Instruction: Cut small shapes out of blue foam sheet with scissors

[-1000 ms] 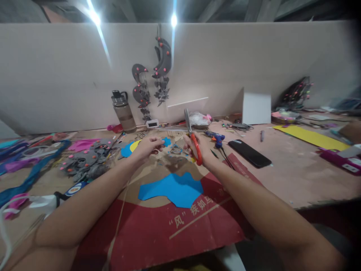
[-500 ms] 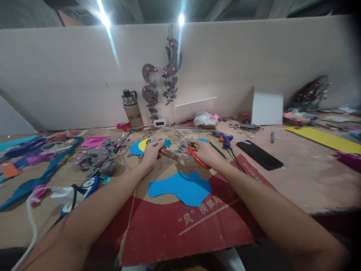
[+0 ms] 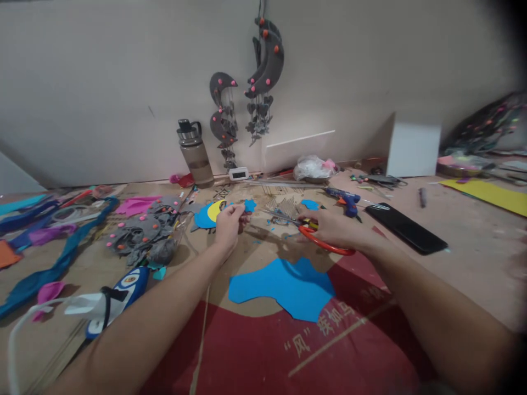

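Pinched in the fingertips of my left hand [image 3: 230,223] is a small blue star cutout [image 3: 250,206]. My right hand [image 3: 333,227] grips red-handled scissors [image 3: 325,245], whose blades point left toward the star without touching it. Close behind my left hand, a blue shape with a yellow crescent [image 3: 214,210] lies on the cardboard. A larger blue sheet [image 3: 284,288] with cut edges rests flat in front of my hands. Another small blue piece [image 3: 309,204] sits past the scissors, and tiny blue scraps are scattered between my hands.
A glue gun [image 3: 348,201] and a black phone [image 3: 405,227] lie to the right. Grey felt pieces with pink balls [image 3: 142,230] are heaped at left. A bottle [image 3: 196,156] stands by the wall, where grey moon mobiles [image 3: 269,60] hang.
My view has tilted downward and moved closer to the table. My right hand has drawn the scissors to the right, away from the star. The star stays in my left fingers.
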`<state>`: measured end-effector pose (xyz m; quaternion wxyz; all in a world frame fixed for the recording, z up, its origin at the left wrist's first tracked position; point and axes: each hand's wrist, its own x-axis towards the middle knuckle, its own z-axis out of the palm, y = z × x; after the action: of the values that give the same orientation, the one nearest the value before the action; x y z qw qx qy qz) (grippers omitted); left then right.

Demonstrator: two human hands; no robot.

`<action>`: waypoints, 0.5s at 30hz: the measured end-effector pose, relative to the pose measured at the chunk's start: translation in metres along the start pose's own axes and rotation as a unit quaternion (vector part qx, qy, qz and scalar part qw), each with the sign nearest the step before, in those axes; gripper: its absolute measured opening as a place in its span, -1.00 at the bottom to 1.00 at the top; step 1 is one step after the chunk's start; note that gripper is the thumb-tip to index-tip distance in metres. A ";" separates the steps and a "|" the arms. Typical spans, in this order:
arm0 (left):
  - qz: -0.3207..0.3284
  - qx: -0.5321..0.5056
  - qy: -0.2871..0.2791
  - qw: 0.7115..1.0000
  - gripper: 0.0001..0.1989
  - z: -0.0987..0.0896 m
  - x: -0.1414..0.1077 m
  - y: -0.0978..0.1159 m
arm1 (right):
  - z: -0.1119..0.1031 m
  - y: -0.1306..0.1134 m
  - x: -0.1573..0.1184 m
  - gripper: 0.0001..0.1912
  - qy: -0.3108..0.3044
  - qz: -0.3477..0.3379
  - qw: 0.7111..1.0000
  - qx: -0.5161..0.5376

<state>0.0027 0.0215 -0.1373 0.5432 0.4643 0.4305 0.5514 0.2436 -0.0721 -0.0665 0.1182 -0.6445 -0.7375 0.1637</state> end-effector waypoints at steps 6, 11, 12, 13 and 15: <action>0.040 0.025 -0.022 0.999 -0.71 -0.001 0.004 -0.005 | 0.001 -0.007 -0.009 -0.51 -0.046 -0.031 0.998 -0.036; 0.051 0.014 -0.030 0.998 -0.69 -0.001 0.004 -0.008 | 0.012 -0.022 -0.017 -0.59 -0.100 -0.092 0.990 -0.047; 0.053 0.010 -0.033 0.998 -0.68 -0.001 0.004 -0.007 | 0.013 -0.024 -0.018 -0.62 -0.106 -0.102 0.988 -0.051; 0.055 0.008 -0.036 0.998 -0.69 -0.001 0.003 -0.007 | 0.014 -0.025 -0.019 -0.66 -0.111 -0.112 0.986 -0.053; 0.054 0.007 -0.037 0.998 -0.70 -0.001 0.002 -0.005 | 0.017 -0.026 -0.020 -0.70 -0.115 -0.138 0.982 -0.052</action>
<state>0.0026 0.0235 -0.1421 0.5253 0.5107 0.3878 0.5593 0.2163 -0.0967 -0.0708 0.0203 -0.5185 -0.8356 0.1804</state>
